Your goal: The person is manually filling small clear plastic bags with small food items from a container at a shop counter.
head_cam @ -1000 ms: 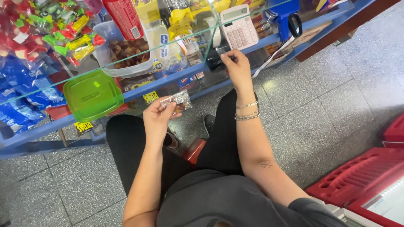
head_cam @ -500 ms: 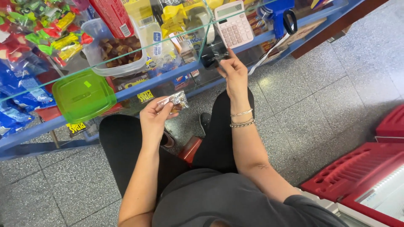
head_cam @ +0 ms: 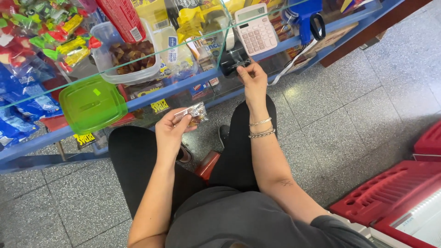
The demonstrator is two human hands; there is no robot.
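Head view: a seated person faces a glass-topped table packed with sweets; only this one view is given.
Left hand (head_cam: 171, 131): grip closed on a small clear candy packet (head_cam: 195, 112), pinched between thumb and fingertips, held in the air above the lap.
Candy packet: at about 1 o'clock from the left hand, just below the table's blue edge (head_cam: 193, 82), apart from it.
Right hand (head_cam: 252, 80): raised at 12 o'clock, fingertips pinched at the black tape dispenser (head_cam: 233, 57); whether a strip of tape sits between them is too small to tell.
Tape dispenser: on the table, just beside a pink calculator (head_cam: 256, 28) at its 1 o'clock.
Other things: a green lid (head_cam: 92, 103) at 9 o'clock from the packet; a clear tub of brown sweets (head_cam: 126, 55) at 11 o'clock; blue scissors (head_cam: 308, 16) at 2 o'clock.
Doing it well: my judgement is that the pull at the dispenser wants a short, straight draw and a firm tear against the cutter, the packet kept steady and folded shut so its mouth does not spring open.
Risk: a light dispenser may lift or slide.
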